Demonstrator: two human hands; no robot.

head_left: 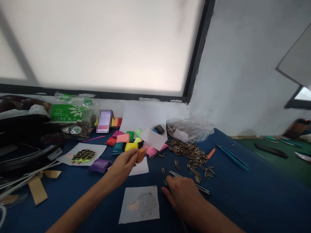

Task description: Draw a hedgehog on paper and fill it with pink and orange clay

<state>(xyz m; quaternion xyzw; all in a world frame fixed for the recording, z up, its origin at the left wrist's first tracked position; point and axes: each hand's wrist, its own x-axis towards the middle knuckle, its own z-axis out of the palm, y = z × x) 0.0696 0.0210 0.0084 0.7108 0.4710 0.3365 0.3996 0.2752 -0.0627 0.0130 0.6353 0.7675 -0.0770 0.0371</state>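
My left hand (127,158) pinches a small orange clay packet (141,154) above the pile of coloured packets. Below it lies a white card with a pencil drawing of a hedgehog (146,202), its snout coloured peach. To the right of that card, my right hand (181,191) rests low on the table, its fingers curled under. What they hold, if anything, is hidden; a thin dark end shows below the wrist. Metal tweezers (204,189) lie beside this hand, partly behind it. Striped sunflower seeds (187,150) are heaped beyond it, with several loose ones nearer.
A finished seed hedgehog card (84,155) and a purple packet (100,165) lie left. Blue tweezers (233,157) and an orange stick (211,153) lie right. Behind stand a phone (104,121), a green seed bag (70,113) and a clear plastic bag (194,127).
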